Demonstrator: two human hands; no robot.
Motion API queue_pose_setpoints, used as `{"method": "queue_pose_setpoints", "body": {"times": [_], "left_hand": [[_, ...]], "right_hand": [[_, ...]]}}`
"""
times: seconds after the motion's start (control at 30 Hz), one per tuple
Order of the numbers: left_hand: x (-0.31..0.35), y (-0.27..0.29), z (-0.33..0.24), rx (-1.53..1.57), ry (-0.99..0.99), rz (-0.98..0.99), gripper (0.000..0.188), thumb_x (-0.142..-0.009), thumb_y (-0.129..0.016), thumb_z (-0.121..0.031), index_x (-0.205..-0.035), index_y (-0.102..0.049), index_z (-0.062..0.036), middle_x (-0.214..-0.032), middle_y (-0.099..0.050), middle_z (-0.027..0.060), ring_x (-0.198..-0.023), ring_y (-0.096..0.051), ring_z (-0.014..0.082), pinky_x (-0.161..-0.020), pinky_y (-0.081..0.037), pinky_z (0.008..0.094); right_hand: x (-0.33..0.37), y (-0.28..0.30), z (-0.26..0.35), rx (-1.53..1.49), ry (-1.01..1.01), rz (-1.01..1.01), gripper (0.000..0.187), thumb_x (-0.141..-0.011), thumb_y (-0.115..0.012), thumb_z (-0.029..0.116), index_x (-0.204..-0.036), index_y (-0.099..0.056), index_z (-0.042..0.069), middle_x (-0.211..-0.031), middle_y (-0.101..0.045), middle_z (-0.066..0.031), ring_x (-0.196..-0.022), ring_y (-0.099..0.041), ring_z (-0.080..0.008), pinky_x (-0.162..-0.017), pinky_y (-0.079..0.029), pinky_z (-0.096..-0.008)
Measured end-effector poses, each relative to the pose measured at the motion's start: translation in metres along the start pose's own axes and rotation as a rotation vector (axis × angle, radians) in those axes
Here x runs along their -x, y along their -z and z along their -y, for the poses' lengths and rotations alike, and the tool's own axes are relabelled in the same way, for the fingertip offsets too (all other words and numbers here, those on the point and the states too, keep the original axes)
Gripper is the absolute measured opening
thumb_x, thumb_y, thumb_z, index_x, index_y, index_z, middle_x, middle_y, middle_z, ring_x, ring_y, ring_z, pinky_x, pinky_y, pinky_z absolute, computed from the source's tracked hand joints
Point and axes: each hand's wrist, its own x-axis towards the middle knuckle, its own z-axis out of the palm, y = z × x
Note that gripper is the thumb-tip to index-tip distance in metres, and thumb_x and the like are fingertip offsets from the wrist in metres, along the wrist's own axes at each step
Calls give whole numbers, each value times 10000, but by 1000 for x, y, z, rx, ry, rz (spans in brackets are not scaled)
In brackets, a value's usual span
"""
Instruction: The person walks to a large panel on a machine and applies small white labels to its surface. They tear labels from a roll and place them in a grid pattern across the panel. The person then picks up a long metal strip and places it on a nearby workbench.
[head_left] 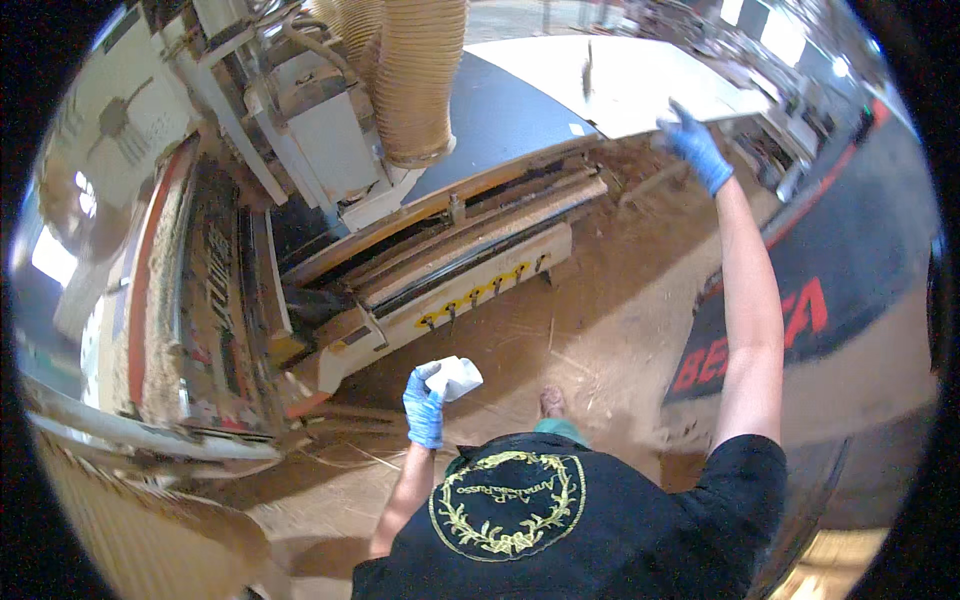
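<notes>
My left hand (423,412), in a blue glove, is closed on a crumpled white piece (460,378) that could be paper or cloth. It is held low in front of my body, above the dusty floor. My right hand (698,152), also blue-gloved, reaches far forward on an outstretched arm. Its fingers look extended, though partly blurred, and nothing shows in them. It is at the near edge of a large white panel (650,85); whether it touches the panel I cannot tell. A blue-grey surface (500,125) lies left of the panel.
A woodworking machine with a ribbed dust hose (420,85) stands ahead. Its beam (490,288) carries a row of yellow-marked knobs. Sawdust covers the floor (600,310). A dark mat (770,335) with red lettering lies at the right. Another ribbed hose (150,500) is at lower left.
</notes>
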Motion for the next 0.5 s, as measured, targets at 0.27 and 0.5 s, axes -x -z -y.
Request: {"method": "queue_pose_setpoints", "body": {"times": [0.27,0.5], "left_hand": [[-80,-141,-20,32,-82,-75,267,-747,-574,-79,-1009,-549,-34,-997,-525,37,-940,-485,139,-823,-405,263],[-110,-189,-34,505,130,-153,339,-788,-567,-57,-1120,-508,-83,-1059,-534,60,-934,-538,182,-766,-488,304]], "right_hand": [[16,-57,-23,-318,88,709,352,-832,-580,192,-1133,-522,19,-1052,-577,-77,-954,-545,-160,-855,-436,-287],[69,-137,-72,-583,-7,1056,367,-909,-433,293,-1158,-504,33,-1085,-568,-60,-1033,-498,-150,-923,-366,-297]]}}
